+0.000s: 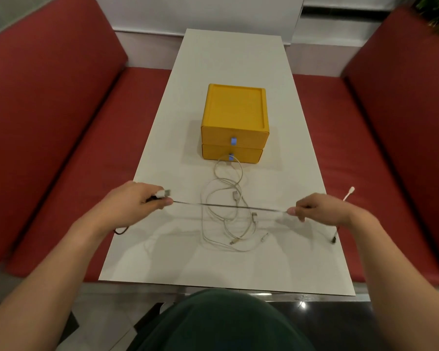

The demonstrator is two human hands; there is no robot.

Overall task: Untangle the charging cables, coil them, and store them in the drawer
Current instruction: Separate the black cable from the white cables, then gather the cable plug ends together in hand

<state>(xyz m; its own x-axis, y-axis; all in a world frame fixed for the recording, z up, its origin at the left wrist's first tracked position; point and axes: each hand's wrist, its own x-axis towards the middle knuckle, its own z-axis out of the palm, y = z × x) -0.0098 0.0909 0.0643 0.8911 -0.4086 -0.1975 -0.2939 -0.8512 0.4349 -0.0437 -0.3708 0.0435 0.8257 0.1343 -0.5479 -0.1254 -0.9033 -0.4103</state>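
White table (238, 59): yellow two-drawer box (235, 122) at centre, tangled white cables (226, 211) just near of it, touching its front.

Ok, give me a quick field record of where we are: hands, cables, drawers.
left hand: grips one end of the dark cable, with a white USB plug also in its fingers
right hand: pinches the dark cable further along
dark cable: pulled straight between the hands, above the table
white cables: tangled heap on the table, in front of the drawer unit
drawer unit: yellow, two drawers, both closed
progress: nothing coiled or stored yet
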